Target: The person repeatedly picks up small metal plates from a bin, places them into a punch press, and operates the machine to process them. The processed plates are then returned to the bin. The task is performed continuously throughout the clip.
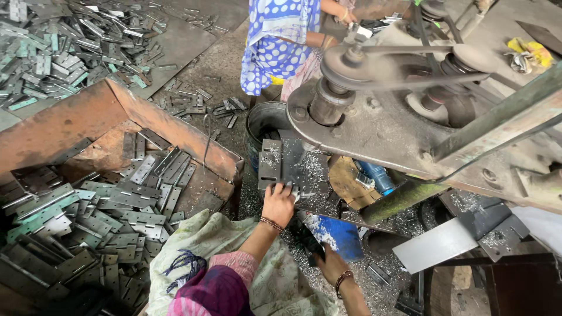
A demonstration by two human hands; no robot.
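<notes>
My left hand rests on a flat grey metal hinge plate lying on the drill machine's work table, fingers pressing its near edge. Metal shavings cover the table around it. My right hand is lower down, closed around a dark handle-like part next to a blue piece. Both wrists wear bangles. A pale printed cloth covers my lap.
A rusty metal bin at my left holds several grey and green hinge plates. More plates lie heaped on the floor at the far left. A belt-driven drill machine rises ahead. Another person in a blue dotted garment works beyond it.
</notes>
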